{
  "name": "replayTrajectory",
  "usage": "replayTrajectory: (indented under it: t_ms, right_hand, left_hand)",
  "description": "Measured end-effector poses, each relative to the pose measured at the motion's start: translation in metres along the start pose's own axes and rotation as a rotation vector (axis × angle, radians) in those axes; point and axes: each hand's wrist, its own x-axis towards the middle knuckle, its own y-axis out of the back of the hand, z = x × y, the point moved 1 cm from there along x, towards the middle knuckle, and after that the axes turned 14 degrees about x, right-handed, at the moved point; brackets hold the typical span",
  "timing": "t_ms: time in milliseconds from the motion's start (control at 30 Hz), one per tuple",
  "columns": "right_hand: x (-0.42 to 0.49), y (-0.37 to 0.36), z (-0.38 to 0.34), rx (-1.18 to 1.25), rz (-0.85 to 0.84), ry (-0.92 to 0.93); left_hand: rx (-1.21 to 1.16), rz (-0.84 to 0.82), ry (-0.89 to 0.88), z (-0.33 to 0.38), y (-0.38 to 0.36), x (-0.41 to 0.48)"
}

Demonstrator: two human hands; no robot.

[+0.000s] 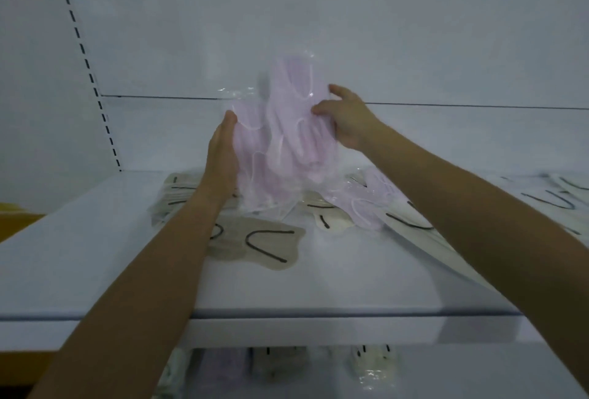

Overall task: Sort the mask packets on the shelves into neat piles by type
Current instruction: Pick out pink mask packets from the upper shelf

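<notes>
the pink mask packets stand on end between your two hands, above the back middle of the shelf. their lower edges reach down among the packets lying there, and the clear wrap is blurred, so you cannot count how many are in the bundle. your left hand lies flat along the bundle's left edge, fingers straight and together, pressing inward. your right hand pinches the right edge near the top, thumb across the front and the other fingers curled round the back.

just right of the bundle's foot, one more pink packet lies flat and slanted on the shelf, partly over the cream packets with black ear loops that run under your right forearm. in front of the bundle a single beige packet with black loops lies flat, near your left forearm. behind that forearm sits a low beige stack, touching the back of the shelf. at the far right edge more pale packets with dark loops lie spread out.

the white back panel rises behind it all, with a slotted upright at the left. below the shelf's front lip, the lower shelf holds a lilac pile and a cream pile, both blurred.
</notes>
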Motion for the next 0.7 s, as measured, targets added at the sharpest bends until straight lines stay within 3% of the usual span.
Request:
replayTrajectory:
  t_ms: [33,100,200,333,400,533,600,700]
  right_hand:
    - [-0.006,-0.005,0.015,-0.065,0.021,-0.027]
    - [-0.018,-0.013,0.042,-0.167,0.051,-0.067]
    - [-0.024,-0.016,0.048,-0.264,0.054,-0.018]
    - [-0.045,0.008,0.000,-0.759,-0.053,0.148]
    - [-0.067,0.036,-0.020,-1.010,-0.130,0.064]
    - [-0.119,0.102,-0.026,-1.459,-0.211,-0.339]
    - [-0.134,0.129,-0.020,-1.567,-0.179,-0.503]
    - [-0.139,0.158,-0.023,-1.667,-0.033,-0.530]
  left_hand:
    - [-0.098,-0.073,0.013,-0.001,-0.002,-0.001]
    - [-0.065,-0.184,-0.002,0.001,-0.006,-0.006]
    - [0.114,-0.125,-0.066,-0.004,-0.004,-0.009]
    - [0.071,0.003,-0.068,-0.004,0.005,-0.003]
    - [0.057,0.054,-0.093,-0.005,0.007,0.000]
    - [0.011,0.086,-0.124,-0.002,0.003,-0.002]
    - [0.014,0.061,-0.124,-0.002,-0.001,-0.004]
    - [0.051,0.012,-0.134,-0.005,-0.008,-0.007]
